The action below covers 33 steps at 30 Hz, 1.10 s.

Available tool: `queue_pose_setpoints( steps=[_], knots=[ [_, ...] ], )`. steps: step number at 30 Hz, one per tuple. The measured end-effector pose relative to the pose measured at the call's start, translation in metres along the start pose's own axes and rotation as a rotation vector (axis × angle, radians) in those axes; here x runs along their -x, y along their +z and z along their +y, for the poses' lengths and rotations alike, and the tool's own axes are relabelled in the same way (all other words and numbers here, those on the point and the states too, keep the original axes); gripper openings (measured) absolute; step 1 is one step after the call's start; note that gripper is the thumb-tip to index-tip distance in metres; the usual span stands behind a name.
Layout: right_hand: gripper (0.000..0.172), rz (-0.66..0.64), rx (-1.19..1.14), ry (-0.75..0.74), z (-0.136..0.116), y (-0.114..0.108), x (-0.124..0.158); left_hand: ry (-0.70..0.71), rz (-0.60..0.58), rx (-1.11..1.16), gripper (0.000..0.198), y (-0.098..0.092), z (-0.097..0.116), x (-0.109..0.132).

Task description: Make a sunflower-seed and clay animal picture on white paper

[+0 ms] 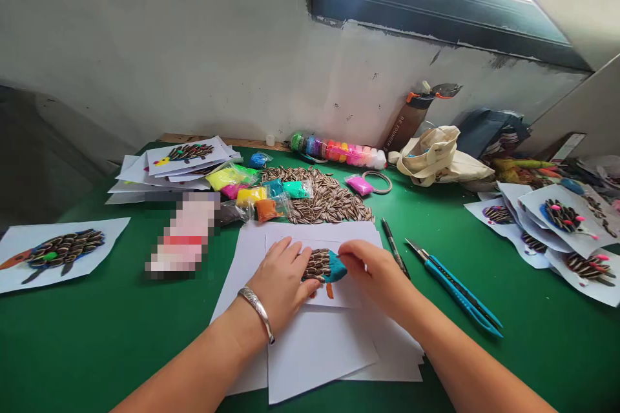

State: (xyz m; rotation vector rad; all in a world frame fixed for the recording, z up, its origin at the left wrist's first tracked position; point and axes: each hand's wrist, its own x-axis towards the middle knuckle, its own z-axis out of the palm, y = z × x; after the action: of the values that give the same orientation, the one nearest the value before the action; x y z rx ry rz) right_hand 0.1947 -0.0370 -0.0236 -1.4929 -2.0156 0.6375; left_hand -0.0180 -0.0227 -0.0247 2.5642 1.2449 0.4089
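1. Pinching narrowly with the right hand (pixel 375 268) at the tip of the blue clay (pixel 338 266); impossible to tell whether closed on anything.
2. Spreading the left hand (pixel 281 271) flat over the small sheet (pixel 346 300) and the left part of the seed figure (pixel 318 264); grasping nothing visible.
3. Finding the figure between both hands; already covered in overlapping seeds through the middle; bare blue at the right end, seemingly the unfinished part; already bearing an orange piece (pixel 330 290) below; hidden at the left end.
4. Seeing plentiful loose seeds (pixel 334 197) and clay packets (pixel 252 195) beyond the paper stack (pixel 314 355).
5. Noting apparently completed seed pictures at left (pixel 68 255) and right (pixel 566 216), well apart.
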Motion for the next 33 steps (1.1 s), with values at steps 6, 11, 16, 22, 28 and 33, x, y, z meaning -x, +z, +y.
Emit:
queue_pose_setpoints(
  steps=[6, 11, 16, 22, 28, 33],
  knots=[
    [0.022, -0.142, -0.215, 0.065, -0.013, 0.009, 0.015, -0.022, -0.006, -0.038, 0.041, 0.001, 0.000, 0.000],
    [0.023, -0.144, -0.242, 0.051, -0.017, 0.007, 0.013, -0.032, -0.034, -0.040, 0.042, 0.001, 0.001, -0.001],
    [0.024, -0.167, -0.199, 0.090, -0.017, 0.008, 0.014, -0.035, -0.043, -0.038, 0.043, 0.001, 0.001, 0.000],
    [0.022, -0.114, -0.096, 0.008, -0.014, 0.012, 0.015, -0.016, -0.032, -0.056, 0.041, 0.000, 0.001, 0.000],
    [0.024, -0.107, -0.001, -0.030, -0.013, 0.013, 0.017, -0.025, -0.050, -0.057, 0.042, 0.001, 0.001, -0.001],
    [0.022, -0.089, 0.072, -0.078, -0.011, 0.021, 0.017, -0.047, -0.067, -0.050, 0.043, 0.003, 0.001, -0.002]
  ],
)
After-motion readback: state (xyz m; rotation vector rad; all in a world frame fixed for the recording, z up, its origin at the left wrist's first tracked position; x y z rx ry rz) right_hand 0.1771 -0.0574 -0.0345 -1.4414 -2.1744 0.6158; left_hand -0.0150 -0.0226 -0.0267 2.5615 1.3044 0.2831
